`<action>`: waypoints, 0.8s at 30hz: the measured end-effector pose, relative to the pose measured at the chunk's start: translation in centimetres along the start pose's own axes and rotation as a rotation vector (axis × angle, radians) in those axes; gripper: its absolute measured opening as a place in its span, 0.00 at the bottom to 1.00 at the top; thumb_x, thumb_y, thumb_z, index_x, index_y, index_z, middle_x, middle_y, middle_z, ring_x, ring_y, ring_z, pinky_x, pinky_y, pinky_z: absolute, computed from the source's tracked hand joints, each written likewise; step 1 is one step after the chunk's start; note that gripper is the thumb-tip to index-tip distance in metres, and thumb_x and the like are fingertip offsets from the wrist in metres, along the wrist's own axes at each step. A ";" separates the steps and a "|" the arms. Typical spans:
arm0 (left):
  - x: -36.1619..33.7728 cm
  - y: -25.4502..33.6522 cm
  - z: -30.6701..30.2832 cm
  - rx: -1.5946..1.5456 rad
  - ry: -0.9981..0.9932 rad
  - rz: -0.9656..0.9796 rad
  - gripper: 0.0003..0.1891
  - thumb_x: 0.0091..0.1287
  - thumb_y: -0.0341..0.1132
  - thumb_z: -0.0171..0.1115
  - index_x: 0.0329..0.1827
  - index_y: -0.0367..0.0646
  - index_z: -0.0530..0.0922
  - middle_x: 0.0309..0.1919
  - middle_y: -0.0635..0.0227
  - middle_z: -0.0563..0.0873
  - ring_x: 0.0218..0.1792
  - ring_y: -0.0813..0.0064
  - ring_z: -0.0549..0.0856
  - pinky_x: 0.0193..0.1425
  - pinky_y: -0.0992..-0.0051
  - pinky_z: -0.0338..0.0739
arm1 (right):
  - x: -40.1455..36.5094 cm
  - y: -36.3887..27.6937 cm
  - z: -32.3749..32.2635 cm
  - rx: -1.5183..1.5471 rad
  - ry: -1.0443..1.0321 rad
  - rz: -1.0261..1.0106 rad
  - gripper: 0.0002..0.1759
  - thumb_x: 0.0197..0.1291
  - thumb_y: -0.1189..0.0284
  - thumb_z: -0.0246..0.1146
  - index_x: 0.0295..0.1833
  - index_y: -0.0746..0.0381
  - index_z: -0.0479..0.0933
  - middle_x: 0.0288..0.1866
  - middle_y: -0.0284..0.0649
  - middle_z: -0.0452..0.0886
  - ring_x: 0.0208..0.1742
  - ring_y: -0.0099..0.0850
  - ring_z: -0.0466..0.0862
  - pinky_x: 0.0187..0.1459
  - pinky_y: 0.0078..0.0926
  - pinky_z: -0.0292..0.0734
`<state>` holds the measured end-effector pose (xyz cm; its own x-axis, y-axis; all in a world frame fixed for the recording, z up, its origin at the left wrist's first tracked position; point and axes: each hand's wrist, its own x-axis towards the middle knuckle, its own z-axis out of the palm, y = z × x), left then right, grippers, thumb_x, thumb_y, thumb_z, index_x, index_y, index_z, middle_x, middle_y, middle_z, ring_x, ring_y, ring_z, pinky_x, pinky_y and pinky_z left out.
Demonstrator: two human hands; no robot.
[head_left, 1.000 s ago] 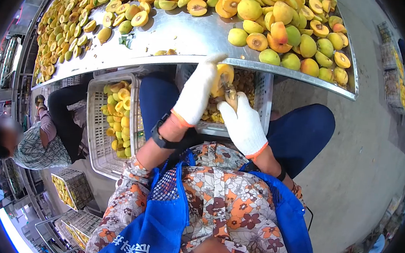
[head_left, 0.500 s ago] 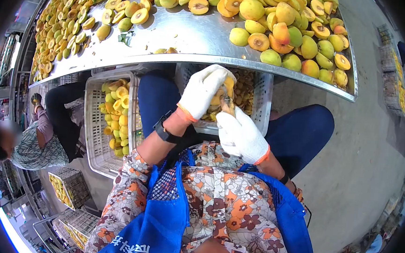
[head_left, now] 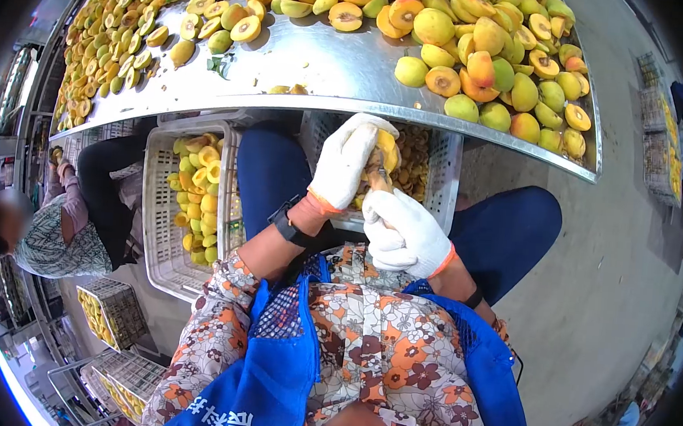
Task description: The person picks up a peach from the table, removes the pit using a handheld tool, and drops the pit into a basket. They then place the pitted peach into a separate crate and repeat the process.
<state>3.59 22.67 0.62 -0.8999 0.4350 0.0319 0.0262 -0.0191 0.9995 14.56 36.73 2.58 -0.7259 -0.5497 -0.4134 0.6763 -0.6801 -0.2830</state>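
Observation:
My left hand (head_left: 346,164), in a white glove with an orange cuff, is closed around a yellow peach half (head_left: 390,150). Below it, my gloved right hand (head_left: 407,232) grips a small tool with a brownish handle (head_left: 378,181), its working end right at the fruit's cut face. Both hands are over a plastic crate (head_left: 449,173) of brownish-yellow pieces between my knees, in front of the metal table's edge. Part of the tool is hidden by the fingers and the fruit.
A metal table (head_left: 289,59) carries many halved peaches, several showing brown centres. To my left stands a crate (head_left: 155,224) of yellow peach halves. Another person (head_left: 63,233) sits further left near more crates (head_left: 113,312). Stacked crates (head_left: 661,156) stand at far right.
The view has shifted slightly. My left hand still holds the peach half, and my right hand has turned a little, with the tool still against the fruit.

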 end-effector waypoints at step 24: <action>-0.8 2.1 -22.2 1.591 0.563 0.210 0.26 0.62 0.54 0.72 0.58 0.50 0.84 0.59 0.57 0.84 0.65 0.49 0.78 0.68 0.55 0.73 | 0.9 -0.4 -3.8 -0.747 0.198 -0.049 0.15 0.75 0.62 0.62 0.52 0.61 0.69 0.23 0.31 0.72 0.17 0.20 0.69 0.17 0.23 0.61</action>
<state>-5.30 2.28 2.58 -0.8466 0.1867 0.4983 0.2195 0.9756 0.0074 14.13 38.29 -0.94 -0.7684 -0.3828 -0.5128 0.6006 -0.1549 -0.7844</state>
